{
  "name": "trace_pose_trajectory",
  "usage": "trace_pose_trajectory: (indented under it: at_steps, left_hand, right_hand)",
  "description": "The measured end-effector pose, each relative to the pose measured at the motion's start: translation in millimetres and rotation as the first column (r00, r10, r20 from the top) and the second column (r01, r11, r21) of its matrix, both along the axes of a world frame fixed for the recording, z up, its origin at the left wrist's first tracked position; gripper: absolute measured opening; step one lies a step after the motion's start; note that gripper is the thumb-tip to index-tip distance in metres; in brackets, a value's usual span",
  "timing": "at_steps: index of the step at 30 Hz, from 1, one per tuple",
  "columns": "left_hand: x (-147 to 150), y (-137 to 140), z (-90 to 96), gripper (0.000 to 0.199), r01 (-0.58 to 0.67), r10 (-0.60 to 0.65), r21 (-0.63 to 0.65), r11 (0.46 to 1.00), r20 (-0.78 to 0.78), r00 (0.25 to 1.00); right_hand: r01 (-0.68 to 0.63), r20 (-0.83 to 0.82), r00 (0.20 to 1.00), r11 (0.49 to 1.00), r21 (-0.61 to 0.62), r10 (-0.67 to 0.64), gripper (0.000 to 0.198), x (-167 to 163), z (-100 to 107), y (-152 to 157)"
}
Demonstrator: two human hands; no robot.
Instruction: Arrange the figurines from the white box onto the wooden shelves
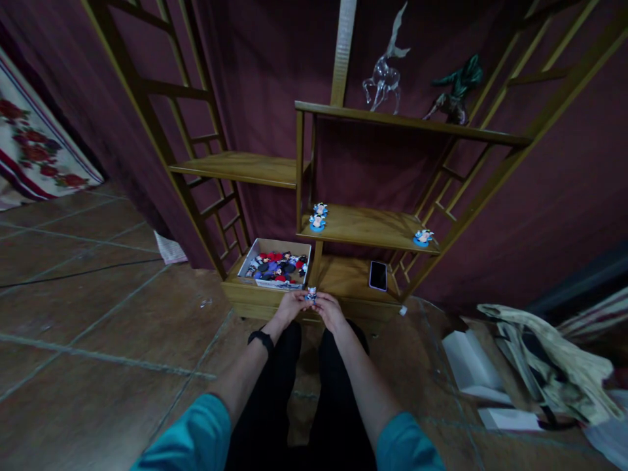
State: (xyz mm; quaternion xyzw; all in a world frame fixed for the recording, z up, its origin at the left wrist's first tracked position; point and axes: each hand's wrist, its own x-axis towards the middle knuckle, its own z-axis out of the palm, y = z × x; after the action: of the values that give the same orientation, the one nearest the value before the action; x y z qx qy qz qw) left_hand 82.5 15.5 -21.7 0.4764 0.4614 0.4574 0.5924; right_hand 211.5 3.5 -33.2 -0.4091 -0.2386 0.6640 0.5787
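Between my two hands is a small blue-and-white figurine [311,294], held up in front of the low shelf. My left hand [291,306] pinches it from the left, and my right hand [330,309] grips its right side. Just behind them stands an open cardboard box [283,284] filled with small figurines [277,267] in red, black and purple. Two similar blue-based figurines [318,219] are at the left end of the middle shelf [366,226]. Another such figurine [422,237] sits at that shelf's right end.
A phone [378,275] lies on the bottom shelf. Higher up stand a clear glass horse [385,78] and a dark green statue [456,91]. White boxes [473,366] and a beige cloth bag [554,360] lie on the floor at right. A black cable [83,273] crosses the floor at left.
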Motion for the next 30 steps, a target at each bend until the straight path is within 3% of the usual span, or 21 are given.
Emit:
trace_pose_trajectory:
  at_steps: [6, 17, 24, 27, 30]
  left_hand:
    - [3, 4, -1.0, 0.041, -0.002, 0.003, 0.032, 0.999, -0.039, 0.999]
    - [3, 11, -9.7, 0.047, 0.009, -0.011, 0.029, 1.000, 0.061, 0.998]
    - [5, 12, -13.1, 0.033, 0.018, 0.019, 0.212, 0.977, -0.169, 0.985]
    - [8, 5, -7.9, 0.038, -0.014, 0.097, 0.264, 0.964, -0.305, 0.948]
    - [11, -2, -3.2, 0.048, -0.023, 0.123, 0.285, 0.958, -0.338, 0.933]
  right_hand:
    - [0.002, 0.025, 1.000, 1.000, -0.028, -0.002, 0.023, 0, 2, 2]
    - [-0.033, 0.043, 0.999, 0.999, 0.000, 0.033, 0.032, 6, 8, -2]
    - [-0.033, 0.185, 0.982, 0.998, 0.045, 0.024, 0.031, 3, 9, -5]
    - [-0.043, 0.208, 0.978, 0.995, 0.090, 0.023, 0.032, 2, 10, -6]
    - [-0.036, 0.234, 0.972, 0.993, 0.115, 0.008, 0.032, 2, 10, -7]
